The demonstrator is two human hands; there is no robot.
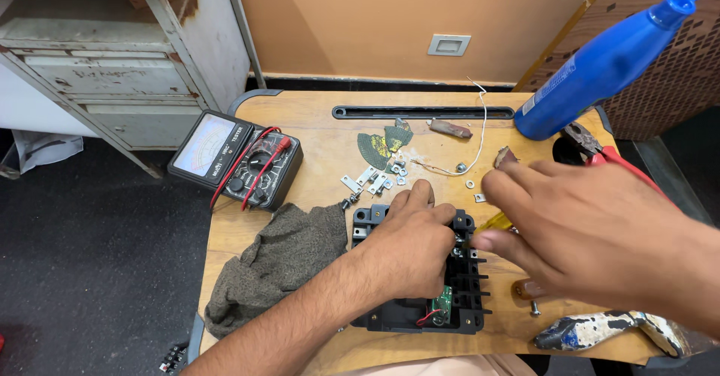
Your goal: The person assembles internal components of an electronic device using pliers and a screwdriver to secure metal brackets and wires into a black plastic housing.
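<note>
A black plastic housing with ribbed slots (465, 293) was seen lying flat near the front edge of a worn wooden table (315, 132), a small green circuit board with red wire (442, 305) showing at its lower right corner. The left hand (409, 245) was laid over the top of the housing with fingers curled and pressed down on it, holding it in place. The right hand (592, 230) was reached in from the right, its thumb and fingers pinched together around a yellow-handled tool (493, 223) whose tip was hidden at the housing's right edge.

A crumpled grey-brown cloth (274, 267) was spread just left of the housing, touching it. Small metal brackets and screws (375, 179) were scattered just beyond the housing, with a thin white wire (480, 132) near them. A black analogue multimeter with red leads (236, 160) was placed at the table's far left. A blue plastic spray bottle (600, 68) was stood at the far right, beside red-handled pliers (600, 151). A paint-stained tool handle (607, 331) was left at the front right corner.
</note>
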